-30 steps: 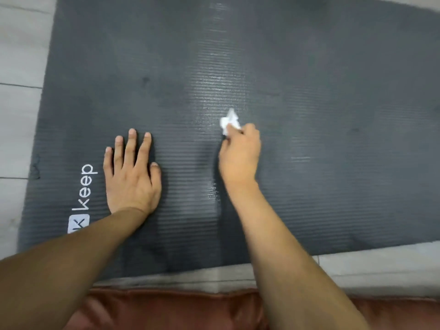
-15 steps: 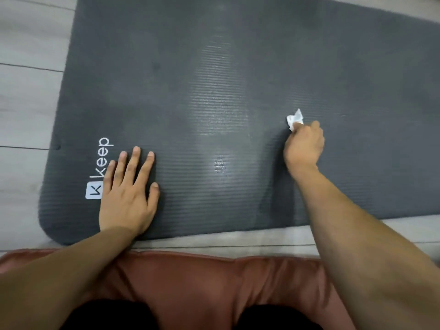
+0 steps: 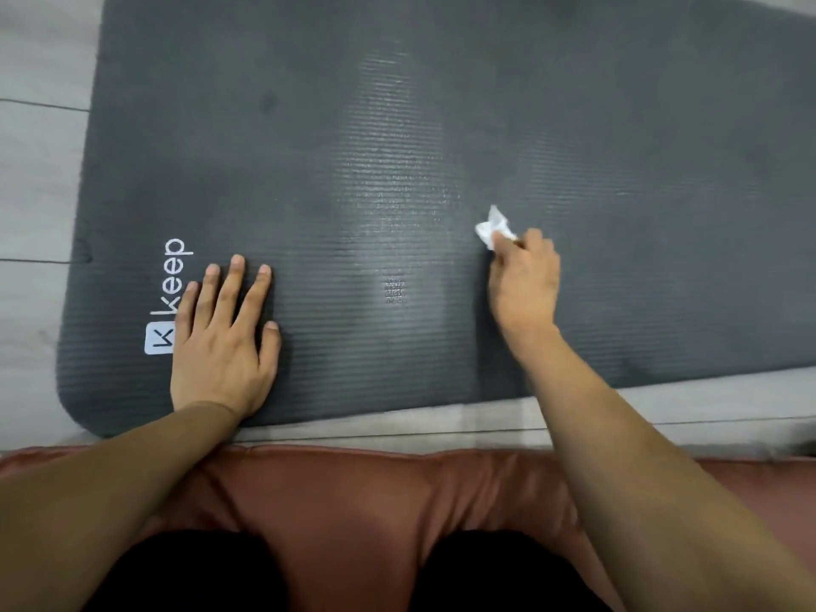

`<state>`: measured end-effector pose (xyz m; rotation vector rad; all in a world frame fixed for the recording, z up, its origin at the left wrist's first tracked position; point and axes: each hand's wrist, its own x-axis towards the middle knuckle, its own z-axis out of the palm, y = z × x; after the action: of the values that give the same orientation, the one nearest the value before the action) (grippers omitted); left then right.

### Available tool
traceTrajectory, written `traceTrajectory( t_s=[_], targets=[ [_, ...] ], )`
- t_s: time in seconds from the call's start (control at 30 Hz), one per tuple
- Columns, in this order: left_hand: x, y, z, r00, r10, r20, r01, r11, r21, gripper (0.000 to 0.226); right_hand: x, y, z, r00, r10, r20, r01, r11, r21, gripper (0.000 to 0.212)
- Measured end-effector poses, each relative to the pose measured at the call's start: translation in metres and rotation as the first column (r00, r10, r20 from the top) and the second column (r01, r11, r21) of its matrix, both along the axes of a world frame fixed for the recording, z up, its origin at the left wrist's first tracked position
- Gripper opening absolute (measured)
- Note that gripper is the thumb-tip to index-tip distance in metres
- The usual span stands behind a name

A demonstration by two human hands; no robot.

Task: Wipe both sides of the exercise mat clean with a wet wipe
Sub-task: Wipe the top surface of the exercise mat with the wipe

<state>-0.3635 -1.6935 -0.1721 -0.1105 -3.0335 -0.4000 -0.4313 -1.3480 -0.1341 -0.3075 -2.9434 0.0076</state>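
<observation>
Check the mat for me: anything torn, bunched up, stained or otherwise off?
Nothing serious. The mat lies flat; the left hand presses it beside the logo, the right hand holds the wet wipe. A small dark spot shows farther up, and a shiny, probably damp streak mid-mat.

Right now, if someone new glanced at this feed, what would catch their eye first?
The small white wet wipe, bunched in the right hand against the dark grey exercise mat right of centre. Next, the white "keep" logo near the mat's left end, beside the left hand pressed flat on it.
</observation>
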Motion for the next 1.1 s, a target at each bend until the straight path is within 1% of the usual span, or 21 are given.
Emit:
traceTrajectory(
  t_s=[0.07, 0.1, 0.13, 0.17, 0.2, 0.27, 0.33, 0.37, 0.4, 0.43, 0.5, 0.57, 0.63, 0.7, 0.73, 0.8, 0.87, 0.93, 1.0, 1.07, 1.1],
  targets=[
    [-0.001, 0.001, 0.000, 1.000, 0.006, 0.005, -0.006, 1.000, -0.002, 0.064, 0.002, 0.011, 0.004, 0.980, -0.195, 0.030, 0.196, 0.980, -0.046, 0.028],
    [-0.001, 0.001, 0.001, 1.000, 0.007, 0.010, -0.007, 1.000, -0.006, 0.064, 0.002, -0.004, 0.003, 0.975, -0.219, 0.034, 0.221, 0.972, -0.078, 0.029],
    [0.000, 0.001, 0.001, 1.000, 0.009, 0.012, -0.009, 1.000, -0.009, 0.064, 0.000, -0.032, -0.001, 0.983, -0.181, 0.035, 0.184, 0.977, -0.112, 0.029],
    [0.000, 0.001, 0.001, 1.000, 0.009, 0.011, -0.009, 1.000, -0.012, 0.064, 0.002, -0.067, -0.001, 0.996, -0.075, 0.054, 0.083, 0.986, -0.146, 0.030],
    [0.000, 0.000, 0.001, 1.000, 0.006, 0.012, -0.006, 1.000, -0.015, 0.064, 0.005, -0.105, -0.001, 0.994, 0.086, 0.069, -0.072, 0.980, -0.183, 0.034],
    [0.000, -0.001, 0.001, 1.000, 0.000, 0.011, 0.000, 1.000, -0.011, 0.064, 0.026, -0.180, -0.004, 0.891, 0.434, 0.134, -0.419, 0.899, -0.128, 0.050],
    [-0.001, -0.002, 0.001, 1.000, -0.003, 0.009, 0.003, 1.000, -0.008, 0.064, 0.039, -0.196, 0.002, 0.760, 0.607, 0.230, -0.593, 0.794, -0.134, 0.055],
    [-0.001, -0.002, 0.002, 1.000, -0.003, 0.015, 0.003, 1.000, -0.009, 0.064, 0.037, -0.180, 0.006, 0.747, 0.629, 0.218, -0.618, 0.777, -0.121, 0.054],
    [-0.001, -0.002, 0.002, 1.000, -0.001, 0.023, 0.001, 1.000, -0.008, 0.064, 0.034, -0.158, 0.009, 0.777, 0.606, 0.168, -0.604, 0.794, -0.072, 0.051],
    [-0.001, -0.001, 0.003, 1.000, 0.003, 0.029, -0.003, 1.000, -0.007, 0.064, 0.032, -0.130, 0.010, 0.844, 0.521, 0.129, -0.522, 0.852, -0.026, 0.047],
    [-0.001, 0.000, 0.004, 0.999, 0.007, 0.032, -0.007, 1.000, -0.008, 0.064, 0.030, -0.064, 0.003, 0.955, 0.286, 0.075, -0.291, 0.955, 0.066, 0.040],
    [-0.001, 0.000, 0.003, 1.000, 0.011, 0.029, -0.011, 1.000, -0.005, 0.064, 0.036, -0.012, 0.004, 0.989, 0.043, 0.144, -0.053, 0.996, 0.069, 0.042],
    [-0.001, 0.000, 0.003, 1.000, 0.012, 0.029, -0.012, 1.000, -0.010, 0.064, 0.038, -0.004, 0.002, 0.979, -0.118, 0.164, 0.109, 0.992, 0.062, 0.045],
    [0.000, 0.001, 0.003, 1.000, 0.014, 0.026, -0.014, 1.000, -0.013, 0.064, 0.036, -0.030, -0.003, 0.985, -0.122, 0.125, 0.120, 0.992, 0.027, 0.050],
    [0.000, 0.001, 0.003, 1.000, 0.015, 0.023, -0.014, 1.000, -0.015, 0.064, 0.036, -0.053, -0.002, 0.990, -0.049, 0.132, 0.053, 0.998, -0.028, 0.052],
    [0.000, 0.001, 0.003, 1.000, 0.010, 0.019, -0.010, 1.000, -0.014, 0.064, 0.044, -0.102, -0.002, 0.966, 0.226, 0.128, -0.207, 0.968, -0.144, 0.049],
    [0.000, 0.000, 0.003, 1.000, 0.013, 0.020, -0.013, 1.000, -0.008, 0.064, 0.056, -0.132, 0.000, 0.877, 0.465, 0.120, -0.445, 0.881, -0.162, 0.039],
    [0.000, 0.001, 0.003, 1.000, 0.011, 0.016, -0.011, 1.000, -0.004, 0.064, 0.054, -0.117, 0.001, 0.829, 0.553, 0.082, -0.540, 0.831, -0.133, 0.035],
    [-0.001, 0.000, 0.003, 1.000, 0.014, 0.012, -0.014, 1.000, 0.004, 0.064, 0.053, -0.074, 0.002, 0.901, 0.424, 0.092, -0.420, 0.906, -0.062, 0.034],
    [0.000, 0.001, 0.003, 1.000, 0.017, 0.009, -0.017, 1.000, 0.010, 0.063, 0.057, -0.016, 0.002, 0.981, 0.167, 0.100, -0.170, 0.985, 0.026, 0.034],
    [0.000, 0.001, 0.003, 1.000, 0.020, 0.006, -0.020, 1.000, 0.010, 0.063, 0.062, 0.008, 0.004, 0.994, 0.047, 0.096, -0.051, 0.998, 0.044, 0.034]
  ],
)
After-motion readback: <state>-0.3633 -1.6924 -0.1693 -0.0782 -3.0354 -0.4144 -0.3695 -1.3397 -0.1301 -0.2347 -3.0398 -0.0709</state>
